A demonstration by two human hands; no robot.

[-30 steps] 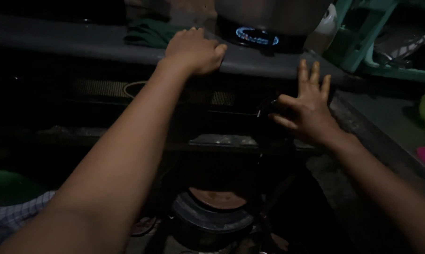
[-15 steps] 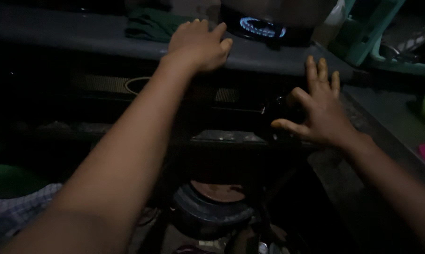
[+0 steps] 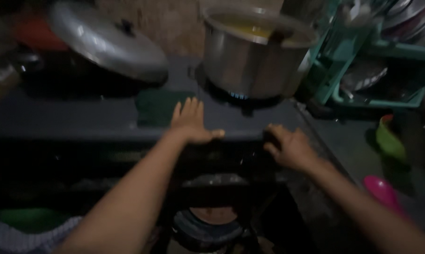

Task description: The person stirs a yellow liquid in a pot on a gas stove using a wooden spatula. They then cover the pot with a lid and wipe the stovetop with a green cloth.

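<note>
The right hand [image 3: 290, 146] has been moved up to the stove's front edge [image 3: 128, 134], fingers curled. The view has been raised, so the steel pot [image 3: 254, 56] and a lid [image 3: 106, 42] are now shown.

The pot [image 3: 254, 56] is silver grey, with yellow liquid inside and a blue flame [image 3: 238, 95] under it. The lid [image 3: 106, 44] is shiny grey. The cloth [image 3: 157, 107] is dark green, the rack [image 3: 348, 70] is turquoise, the spoon [image 3: 381, 190] is pink.

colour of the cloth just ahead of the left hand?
Dark green cloth, lying flat on the stove top by the left hand; head view.
</note>
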